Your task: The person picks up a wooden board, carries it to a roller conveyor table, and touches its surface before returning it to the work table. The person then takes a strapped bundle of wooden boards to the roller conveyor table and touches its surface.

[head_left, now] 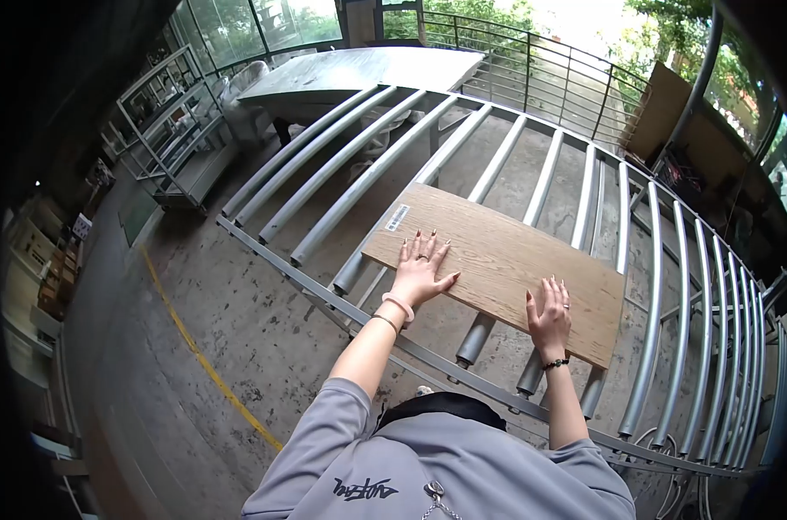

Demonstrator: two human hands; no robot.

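Board (497, 260) on rollers (543, 179), its long axis running from left hand (422, 273) to right hand (549, 321), most of it beyond both. The left lies flat, fingers spread, nearer the label (397, 217); the right, fingers closer together, rests ungripping.

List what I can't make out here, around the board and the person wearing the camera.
All in the head view:
- Print on the label: too small to read.
- Underside of the board: hidden by its own top face.
- Roller stretches beneath: covered by the board.
- Palms of the left hand and right hand: hidden by their backs.
- Grey shirt: cut off by the bottom edge.
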